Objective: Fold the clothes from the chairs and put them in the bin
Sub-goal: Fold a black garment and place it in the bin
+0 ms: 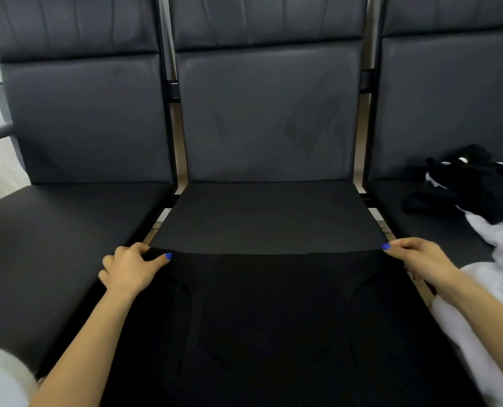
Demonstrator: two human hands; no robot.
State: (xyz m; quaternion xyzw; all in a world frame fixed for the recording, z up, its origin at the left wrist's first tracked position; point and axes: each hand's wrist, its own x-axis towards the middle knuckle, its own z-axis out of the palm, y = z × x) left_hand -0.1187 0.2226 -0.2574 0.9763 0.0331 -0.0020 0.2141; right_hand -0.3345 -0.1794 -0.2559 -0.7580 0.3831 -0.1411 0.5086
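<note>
Head view puts us right over a row of three dark padded chairs, and we've got a black garment (273, 318) spread across the front of the middle chair (267, 212). Our left hand (130, 268) is closed on the garment's far left corner, thumb on top with its blue nail showing, fingers curled under the cloth right at the left edge of the seat. Our right hand (414, 257) mirrors it at the far right corner, pinching the fabric at the right edge of the seat, blue thumbnail pointing inward. Between the two hands the garment's far edge runs taut and nearly straight across the seat, and the back half of the cushion beyond it lies bare. From that edge the cloth falls toward us over the front of the seat; faint curved seams show on each side, though we can't tell what kind of garment it is.

On the right chair (449, 113) sits a heap of black clothes (467, 183) with small white patches, near the backrest. White fabric (496, 259) lies against that heap and trails down past our right forearm along the chair's front edge. The left chair (68, 224) holds nothing we can make out. A pale rounded object (0, 377) sits at the bottom left corner, too cropped to name.
</note>
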